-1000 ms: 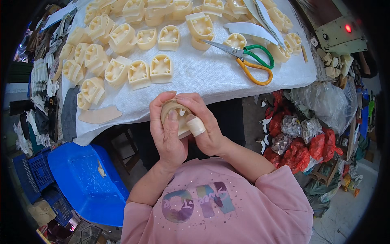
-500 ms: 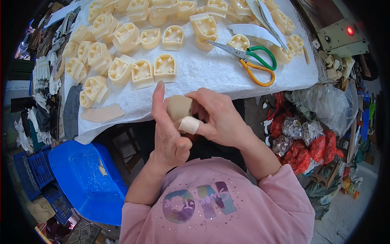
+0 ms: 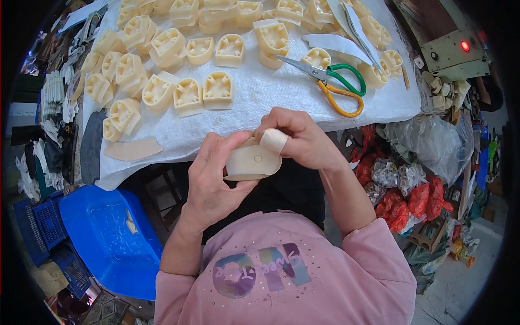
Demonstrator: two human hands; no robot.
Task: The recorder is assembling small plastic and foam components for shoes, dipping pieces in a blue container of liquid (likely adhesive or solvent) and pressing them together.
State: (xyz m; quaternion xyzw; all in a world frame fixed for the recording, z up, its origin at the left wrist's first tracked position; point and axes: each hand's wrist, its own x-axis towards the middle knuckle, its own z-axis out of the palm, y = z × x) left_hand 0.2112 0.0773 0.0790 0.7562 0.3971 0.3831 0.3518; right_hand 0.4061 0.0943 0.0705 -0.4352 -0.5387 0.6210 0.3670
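Note:
In front of my chest, just off the near edge of the table, I hold a beige shoe heel [image 3: 251,162] with a small round mark on its face. My left hand [image 3: 207,181] grips it from the left, thumb and fingers on opposite edges. The fingers of my right hand [image 3: 306,142] are closed on its upper right edge, and a pale wrap [image 3: 274,140] covers the thumb. What lies under those fingertips is hidden. Beyond my hands, several cream plastic heels [image 3: 218,90] stand hollow side up on the white cloth [image 3: 260,100].
Scissors [image 3: 320,72] with green and orange handles lie on the cloth at right. A beige strip [image 3: 133,149] and a dark grey strip [image 3: 93,146] lie at its left. A blue tub [image 3: 108,238] stands lower left; red plastic bags [image 3: 418,200] lie at right.
The heel has turned over, so its broad face with the round mark shows. My left forefinger, stretched out before, now bends round the heel, and my right hand has moved to its upper edge.

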